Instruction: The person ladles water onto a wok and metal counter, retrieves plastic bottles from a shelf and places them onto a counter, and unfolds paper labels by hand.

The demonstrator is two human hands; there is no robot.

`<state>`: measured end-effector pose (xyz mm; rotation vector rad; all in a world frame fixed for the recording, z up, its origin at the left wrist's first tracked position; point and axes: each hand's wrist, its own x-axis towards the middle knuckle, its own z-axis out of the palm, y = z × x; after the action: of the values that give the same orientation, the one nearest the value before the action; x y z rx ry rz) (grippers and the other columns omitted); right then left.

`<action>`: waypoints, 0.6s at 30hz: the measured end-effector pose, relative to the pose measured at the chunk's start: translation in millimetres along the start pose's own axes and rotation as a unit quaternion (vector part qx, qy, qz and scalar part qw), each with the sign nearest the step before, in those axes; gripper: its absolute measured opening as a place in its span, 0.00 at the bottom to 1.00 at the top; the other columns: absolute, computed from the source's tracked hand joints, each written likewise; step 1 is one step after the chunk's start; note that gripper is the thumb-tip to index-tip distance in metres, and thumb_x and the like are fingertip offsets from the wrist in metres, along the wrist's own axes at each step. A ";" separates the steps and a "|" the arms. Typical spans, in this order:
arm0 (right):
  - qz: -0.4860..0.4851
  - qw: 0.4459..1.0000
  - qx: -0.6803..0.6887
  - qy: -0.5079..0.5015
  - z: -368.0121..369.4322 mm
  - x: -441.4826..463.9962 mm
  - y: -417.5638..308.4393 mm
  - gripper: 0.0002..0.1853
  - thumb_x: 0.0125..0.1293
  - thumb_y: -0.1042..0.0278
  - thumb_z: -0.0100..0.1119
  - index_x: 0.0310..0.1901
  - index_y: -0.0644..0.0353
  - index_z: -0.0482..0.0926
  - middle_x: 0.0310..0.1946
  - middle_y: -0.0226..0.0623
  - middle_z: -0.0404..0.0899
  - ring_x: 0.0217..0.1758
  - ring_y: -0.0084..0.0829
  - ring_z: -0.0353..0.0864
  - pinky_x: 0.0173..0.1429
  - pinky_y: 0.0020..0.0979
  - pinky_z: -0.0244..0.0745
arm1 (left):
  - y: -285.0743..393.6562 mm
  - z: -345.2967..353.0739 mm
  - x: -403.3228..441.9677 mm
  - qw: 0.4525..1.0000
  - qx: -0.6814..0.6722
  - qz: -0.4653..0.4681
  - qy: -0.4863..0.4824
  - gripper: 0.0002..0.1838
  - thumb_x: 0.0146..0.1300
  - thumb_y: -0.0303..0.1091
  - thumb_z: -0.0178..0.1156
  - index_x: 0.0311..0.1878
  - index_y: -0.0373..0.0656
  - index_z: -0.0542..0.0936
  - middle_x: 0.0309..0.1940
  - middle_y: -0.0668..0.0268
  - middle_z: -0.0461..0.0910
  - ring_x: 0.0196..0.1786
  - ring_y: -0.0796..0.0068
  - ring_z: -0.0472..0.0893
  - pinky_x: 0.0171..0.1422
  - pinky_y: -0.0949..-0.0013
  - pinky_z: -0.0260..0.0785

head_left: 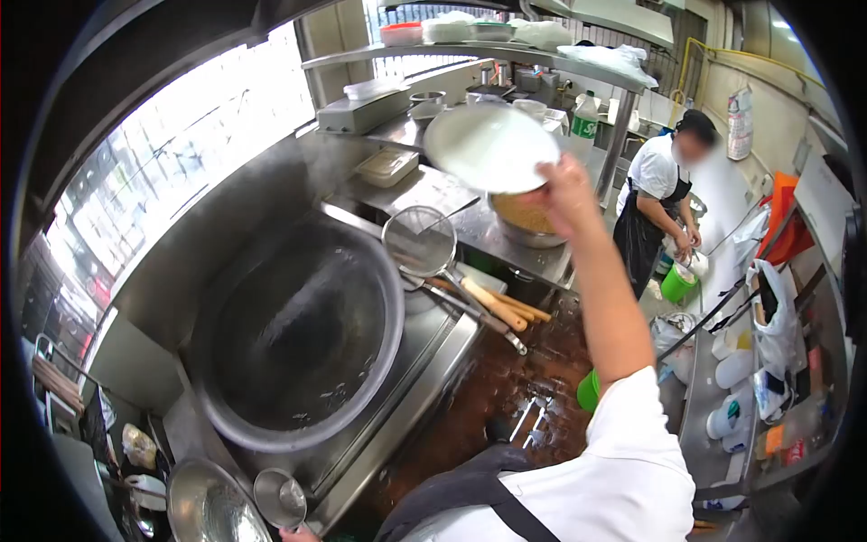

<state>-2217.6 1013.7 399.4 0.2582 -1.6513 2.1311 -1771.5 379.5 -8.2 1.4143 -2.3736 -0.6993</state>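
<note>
My right hand is raised at the far end of the counter, its fingers closed on the rim of a white plate. The plate is tilted and partly covers a metal bowl with yellow-brown contents. Low in the view, only part of my left hand shows, closed on the handle of a metal ladle. A wide metal bowl lies beside the ladle. To the left, a large dark wok holds steaming liquid.
Wire strainers and wooden-handled tools lie beside the wok. A lidded container and green bottle stand behind. A co-worker bends over a green bucket. Shelves line the right; the tiled floor looks wet.
</note>
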 end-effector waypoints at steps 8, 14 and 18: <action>-0.187 0.959 -0.159 0.140 -241.1 193.4 -167.7 0.14 0.73 0.71 0.50 0.55 0.72 0.68 0.44 0.52 0.82 0.40 0.44 0.88 0.43 0.38 0.90 | 225.4 54.4 -47.1 0.977 -0.204 0.046 0.050 0.24 0.62 0.26 0.61 0.62 0.34 0.72 0.40 0.54 0.80 0.39 0.64 0.79 0.43 0.58 0.75; -0.213 0.903 -0.257 0.269 -356.6 288.3 -217.8 0.15 0.74 0.73 0.48 0.55 0.77 0.68 0.44 0.59 0.82 0.40 0.47 0.88 0.42 0.39 0.91 | 241.2 175.1 -25.0 0.929 -0.368 0.040 -0.023 0.28 0.61 0.25 0.59 0.66 0.40 0.68 0.35 0.63 0.76 0.31 0.73 0.75 0.31 0.69 0.71; -0.129 0.920 -0.259 0.266 -391.5 325.7 -204.8 0.17 0.75 0.71 0.47 0.56 0.77 0.72 0.45 0.56 0.83 0.41 0.45 0.88 0.43 0.37 0.90 | 261.5 197.0 -34.5 0.918 -0.391 0.040 -0.045 0.32 0.63 0.22 0.54 0.71 0.45 0.63 0.36 0.67 0.73 0.24 0.80 0.70 0.23 0.77 0.68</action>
<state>-2373.0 1499.8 601.5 -0.2381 -1.6538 1.3409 -2042.3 565.2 -31.8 0.9296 -1.8288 -1.4926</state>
